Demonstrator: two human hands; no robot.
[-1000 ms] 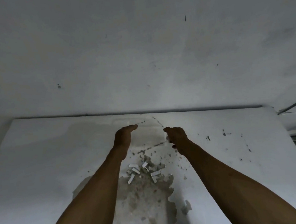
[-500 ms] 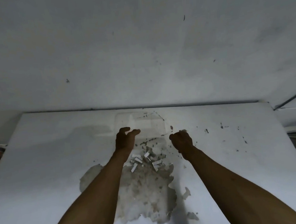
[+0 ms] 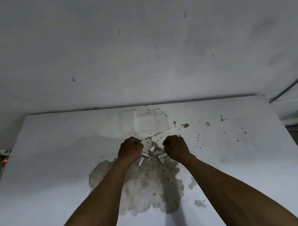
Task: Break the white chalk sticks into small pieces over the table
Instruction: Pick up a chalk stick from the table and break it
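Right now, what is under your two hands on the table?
Short white chalk pieces lie on the worn patch of the table between the left hand and right hand. The fists hide anything directly beneath them.

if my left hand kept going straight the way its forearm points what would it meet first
Probably the pale rectangular patch on the table, just beyond the left hand, then the wall. How high the hand hangs over the table is unclear.

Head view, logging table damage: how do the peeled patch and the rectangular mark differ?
The peeled patch is brownish, ragged; the rectangular mark is pale, straight-sided. The patch lies between the forearms, the mark near the far edge. Chalk pieces lie on the patch, none on the mark. Both mar the table.
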